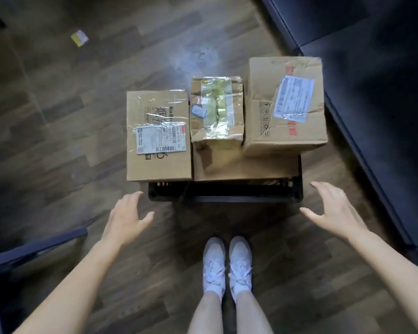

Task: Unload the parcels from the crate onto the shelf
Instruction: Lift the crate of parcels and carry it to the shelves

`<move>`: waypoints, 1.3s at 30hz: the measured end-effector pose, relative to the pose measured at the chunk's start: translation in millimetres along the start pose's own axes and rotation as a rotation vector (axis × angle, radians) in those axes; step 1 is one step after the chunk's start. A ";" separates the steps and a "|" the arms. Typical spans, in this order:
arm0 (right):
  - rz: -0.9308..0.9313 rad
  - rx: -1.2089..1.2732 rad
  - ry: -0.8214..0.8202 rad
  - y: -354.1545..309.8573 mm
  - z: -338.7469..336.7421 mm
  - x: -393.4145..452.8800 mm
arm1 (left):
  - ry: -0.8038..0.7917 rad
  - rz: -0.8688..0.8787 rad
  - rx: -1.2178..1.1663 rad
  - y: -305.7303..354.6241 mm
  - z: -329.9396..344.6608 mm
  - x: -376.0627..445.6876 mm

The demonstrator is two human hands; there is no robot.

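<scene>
Before the crate (225, 191), both hands (126, 218) hover open, empty.

The scene is dim overall, darkest toward the corners, where the wide-angle lens bends the floor planks and the dark furniture edges. A pale, hazy patch of glare (193, 57) lies on the wooden floor (82, 97) just beyond the middle parcel (216, 109), so light seems to fall from above and ahead. Clear tape on that parcel throws bright glints. The parcel casts a soft shadow onto the cardboard on its near side. Fine print on the labels beside it is too blurred to read.
</scene>
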State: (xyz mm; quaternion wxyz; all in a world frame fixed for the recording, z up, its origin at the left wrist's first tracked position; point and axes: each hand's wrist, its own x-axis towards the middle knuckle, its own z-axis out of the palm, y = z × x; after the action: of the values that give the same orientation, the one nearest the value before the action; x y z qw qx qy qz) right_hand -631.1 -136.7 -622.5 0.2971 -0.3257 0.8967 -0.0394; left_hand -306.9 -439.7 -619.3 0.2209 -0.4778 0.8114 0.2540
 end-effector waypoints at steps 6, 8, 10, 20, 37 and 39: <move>0.148 0.092 -0.026 27.6 81.4 15.1 | 0.064 -0.208 -0.215 -29.1 55.0 39.7; 0.170 0.110 -0.052 31.3 100.2 17.1 | 0.109 -0.195 -0.276 -29.9 65.7 50.5; 0.166 0.122 -0.069 32.8 112.8 18.1 | 0.116 -0.161 -0.290 -27.2 73.9 58.5; 0.233 0.224 -0.013 41.0 122.9 35.0 | 0.199 -0.236 -0.398 -13.1 94.8 80.6; 0.375 1.195 0.269 39.2 165.5 78.2 | 0.452 -0.238 -0.990 -20.8 143.0 126.8; 0.394 1.282 0.286 31.4 163.9 84.0 | 0.463 -0.248 -1.059 -18.6 144.1 126.4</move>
State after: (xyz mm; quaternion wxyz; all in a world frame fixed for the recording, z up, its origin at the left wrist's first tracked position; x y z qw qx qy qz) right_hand -608.6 -143.0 -807.9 0.3116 0.0924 0.7692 -0.5502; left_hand -330.1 -441.4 -810.5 -0.2024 -0.6574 0.5392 0.4859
